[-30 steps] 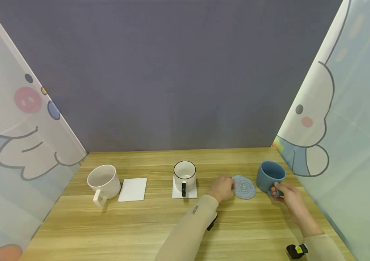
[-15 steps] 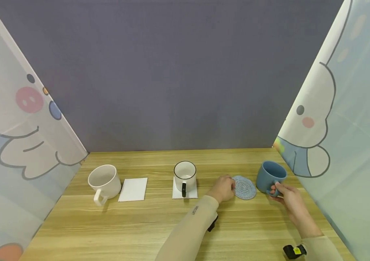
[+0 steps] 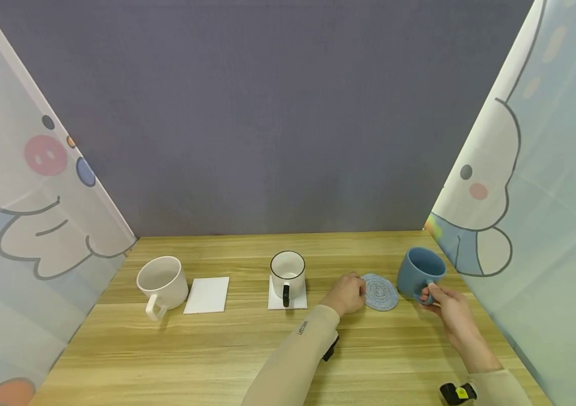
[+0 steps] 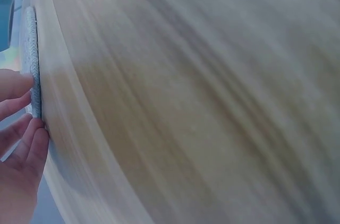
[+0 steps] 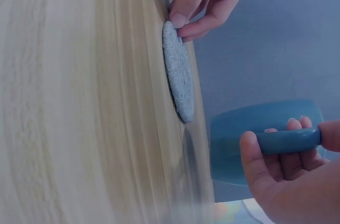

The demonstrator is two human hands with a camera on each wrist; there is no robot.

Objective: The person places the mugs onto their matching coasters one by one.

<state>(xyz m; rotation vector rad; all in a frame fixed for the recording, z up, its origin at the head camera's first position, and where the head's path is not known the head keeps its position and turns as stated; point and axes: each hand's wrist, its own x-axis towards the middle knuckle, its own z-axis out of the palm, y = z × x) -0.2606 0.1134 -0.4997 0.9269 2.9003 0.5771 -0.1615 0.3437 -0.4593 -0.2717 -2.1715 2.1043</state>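
Note:
A blue mug [image 3: 412,277] is upright at the right of the table, gripped at its handle [image 5: 289,140] by my right hand [image 3: 450,309]. In the right wrist view a gap shows between the mug's base and the wood. Just left of it lies a round, light blue woven coaster [image 3: 381,292]. My left hand [image 3: 346,293] pinches the coaster's left edge between thumb and fingers, as the right wrist view shows. From the left wrist, the coaster appears edge-on, with the fingertips [image 4: 36,123] at its rim.
A white mug with a black rim and handle [image 3: 288,270] stands on a white square coaster [image 3: 299,303] mid-table. Farther left are another white square coaster [image 3: 207,295] and a wide white mug [image 3: 170,288]. A dark grey partition [image 3: 277,124] rises behind the wooden table [image 3: 176,361].
The blue mug has risen slightly and shifted a touch to the left in my right hand. My left hand and the woven coaster have barely moved.

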